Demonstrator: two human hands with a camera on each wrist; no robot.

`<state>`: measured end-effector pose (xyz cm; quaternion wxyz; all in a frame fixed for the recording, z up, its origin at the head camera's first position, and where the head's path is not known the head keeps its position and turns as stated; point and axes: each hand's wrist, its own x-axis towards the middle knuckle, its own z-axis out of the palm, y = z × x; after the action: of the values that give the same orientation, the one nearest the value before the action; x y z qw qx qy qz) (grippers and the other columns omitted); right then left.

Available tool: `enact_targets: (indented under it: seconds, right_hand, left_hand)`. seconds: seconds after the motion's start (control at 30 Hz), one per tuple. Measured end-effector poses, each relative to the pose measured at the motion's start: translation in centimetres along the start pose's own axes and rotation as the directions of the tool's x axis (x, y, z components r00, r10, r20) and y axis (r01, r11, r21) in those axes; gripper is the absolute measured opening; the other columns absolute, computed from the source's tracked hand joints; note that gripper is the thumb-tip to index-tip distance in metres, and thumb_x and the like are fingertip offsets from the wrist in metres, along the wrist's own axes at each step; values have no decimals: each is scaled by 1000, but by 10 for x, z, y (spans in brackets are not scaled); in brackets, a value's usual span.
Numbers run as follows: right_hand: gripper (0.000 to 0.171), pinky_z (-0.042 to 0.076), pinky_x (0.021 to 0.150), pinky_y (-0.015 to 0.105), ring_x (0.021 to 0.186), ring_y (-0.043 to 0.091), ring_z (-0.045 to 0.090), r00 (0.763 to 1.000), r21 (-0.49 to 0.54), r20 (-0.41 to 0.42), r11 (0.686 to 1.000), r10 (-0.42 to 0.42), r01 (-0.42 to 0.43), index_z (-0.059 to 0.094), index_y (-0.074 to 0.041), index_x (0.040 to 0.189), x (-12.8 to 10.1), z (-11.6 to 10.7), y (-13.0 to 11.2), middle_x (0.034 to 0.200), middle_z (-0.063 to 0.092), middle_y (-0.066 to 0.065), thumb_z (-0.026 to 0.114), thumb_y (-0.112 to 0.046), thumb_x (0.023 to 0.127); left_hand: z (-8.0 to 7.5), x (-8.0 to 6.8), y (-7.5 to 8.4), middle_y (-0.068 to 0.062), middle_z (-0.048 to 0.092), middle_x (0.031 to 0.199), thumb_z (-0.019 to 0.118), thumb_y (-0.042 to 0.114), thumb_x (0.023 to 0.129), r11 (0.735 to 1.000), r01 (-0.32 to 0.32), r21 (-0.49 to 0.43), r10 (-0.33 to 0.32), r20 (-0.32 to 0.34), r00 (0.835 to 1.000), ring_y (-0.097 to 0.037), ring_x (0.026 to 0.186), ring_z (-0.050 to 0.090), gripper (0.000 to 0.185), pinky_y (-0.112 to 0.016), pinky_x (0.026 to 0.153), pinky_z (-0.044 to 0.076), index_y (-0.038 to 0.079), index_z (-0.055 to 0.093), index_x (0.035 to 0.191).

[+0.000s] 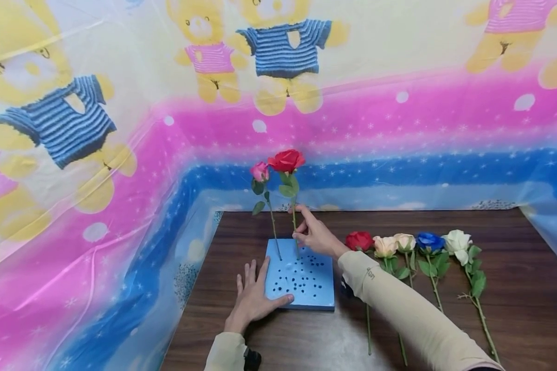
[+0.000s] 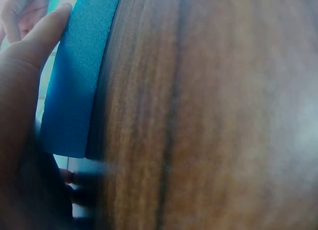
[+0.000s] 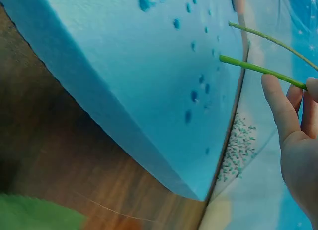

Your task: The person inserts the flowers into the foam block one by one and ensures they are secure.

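My right hand [image 1: 320, 237] pinches the green stem [image 3: 263, 70] of a red rose [image 1: 286, 161] between thumb and fingers. That rose stands upright, its lower end at the top face of a light blue foam block [image 1: 322, 299] dotted with holes. I cannot tell how deep the stem sits. Beside it, to the left, a pink rose [image 1: 260, 171] stands in the block, tilted slightly left. My left hand [image 1: 254, 299] rests against the block's left side, fingers spread and thumb lying over the near edge. In the left wrist view the thumb [image 2: 47, 34] touches the foam block [image 2: 79, 86].
On the dark wooden table [image 1: 306, 340], right of the block, lie another red rose [image 1: 359, 240], two peach roses [image 1: 385, 247], a blue rose [image 1: 429, 242] and a white rose [image 1: 457, 245]. My right forearm passes over some stems. A printed cloth [image 1: 399, 123] hangs behind the table.
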<state>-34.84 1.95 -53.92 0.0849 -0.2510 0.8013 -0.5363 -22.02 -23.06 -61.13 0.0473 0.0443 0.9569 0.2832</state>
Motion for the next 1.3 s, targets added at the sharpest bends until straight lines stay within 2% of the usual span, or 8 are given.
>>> enact_targets:
  seconds: [0.2, 0.33, 0.6, 0.77, 0.97, 1.2, 1.3]
  right_hand:
    - [63, 68, 85, 46, 86, 36, 72, 1000, -4, -20, 1000, 16, -16, 40, -33, 160, -5, 6, 8, 103, 66, 11, 69, -6, 111]
    - [62, 66, 82, 43, 84, 34, 71, 1000, -8, -23, 1000, 9, -9, 42, -36, 157, -7, 9, 14, 101, 67, 11, 70, -6, 111]
    - [61, 58, 75, 39, 79, 24, 66, 999, -67, -27, 997, 33, -35, 42, -31, 160, -14, 19, 27, 102, 67, 6, 71, -9, 111]
    - [63, 56, 85, 42, 84, 18, 65, 999, -90, -34, 996, 17, -20, 41, -24, 162, -19, 24, 37, 103, 66, 3, 72, -8, 110]
    - [71, 60, 97, 44, 100, 15, 70, 1000, -30, -28, 999, 14, -15, 38, -26, 163, -25, 24, 45, 108, 69, 2, 77, -8, 106]
    - [77, 64, 92, 44, 109, 24, 73, 1000, 83, -9, 996, 15, -15, 39, -21, 165, -30, 11, 45, 129, 66, 15, 82, -11, 103]
    - [76, 67, 90, 45, 113, 28, 73, 1000, 137, -5, 990, 25, -24, 40, -22, 165, -33, 3, 41, 138, 63, 20, 83, -12, 103]
  left_hand:
    - [1, 0, -1, -25, 5, 185, 76, 89, 83, 1000, -2, 5, 2, 3, 1000, -48, 172, -4, 130, -77, 132, -3, 33, 12, 182]
    - [1, -1, -1, -25, 6, 185, 75, 89, 83, 1000, -3, 7, 3, -1, 1000, -48, 172, -4, 130, -77, 132, -3, 33, 12, 182]
    - [0, 1, -1, -25, 6, 185, 75, 90, 82, 1000, 4, 19, -4, -5, 1000, -48, 172, -3, 131, -76, 132, -3, 33, 12, 182]
    - [0, 0, -1, -25, 6, 185, 74, 90, 82, 1000, 2, 16, -2, -9, 1000, -49, 172, -2, 130, -76, 132, -2, 32, 13, 182]
    - [1, -2, 1, -27, 7, 185, 75, 89, 83, 1000, 2, 13, -2, 3, 1000, -49, 171, -1, 130, -77, 132, -1, 31, 14, 182]
    - [1, -2, 1, -26, 6, 185, 75, 88, 84, 1000, 6, 2, -6, 9, 1000, -49, 172, -2, 129, -77, 132, -2, 31, 13, 182]
    - [0, -1, 0, -26, 6, 185, 75, 88, 84, 1000, 0, 4, 0, 3, 1000, -49, 171, -2, 129, -77, 132, -2, 31, 13, 182]
